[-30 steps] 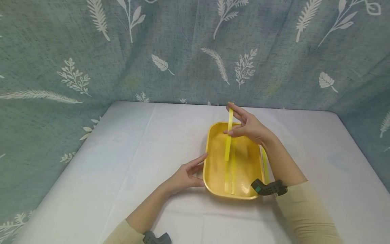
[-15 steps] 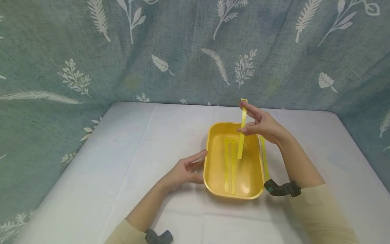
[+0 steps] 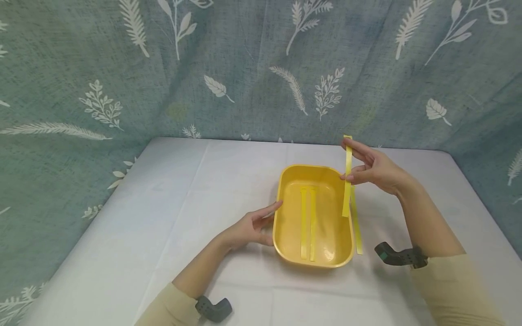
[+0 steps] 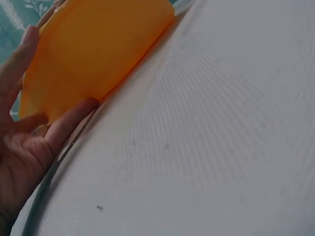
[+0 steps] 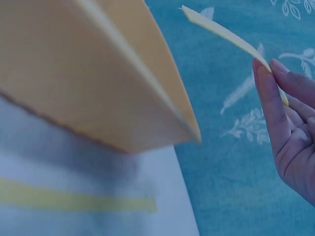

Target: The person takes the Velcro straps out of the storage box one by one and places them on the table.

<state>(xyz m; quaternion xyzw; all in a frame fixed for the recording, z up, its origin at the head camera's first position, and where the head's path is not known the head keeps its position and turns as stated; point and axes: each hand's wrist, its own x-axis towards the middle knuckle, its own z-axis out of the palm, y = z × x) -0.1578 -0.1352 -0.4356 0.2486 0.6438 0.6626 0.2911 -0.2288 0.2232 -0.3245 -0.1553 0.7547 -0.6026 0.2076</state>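
Note:
My right hand (image 3: 377, 170) pinches a thin yellow strip (image 3: 346, 201) between thumb and fingers, above the right rim of a yellow tray. In the right wrist view this strip (image 5: 229, 35) sticks out past the fingertips, slightly bent. The rectangular, rounded tray (image 3: 332, 226) stands on the white table. Inside it, two similar strips (image 3: 303, 226) lie side by side lengthwise. At the tray's left side, my left hand (image 3: 246, 230) touches the outer wall with spread, fairly straight fingers. The left wrist view shows its thumb low against the tray's wall (image 4: 98, 54).
Along the tray's right side another yellow strip (image 3: 357, 233) lies on the white cloth (image 3: 204, 181); the right wrist view shows this strip (image 5: 78, 201) below the tray wall. A green leaf-patterned curtain (image 3: 244, 90) hangs behind the table.
My right hand has moved right with its strip, from over the tray's middle to its right rim. The strip on the table shows more fully. The left hand has stayed nearly still.

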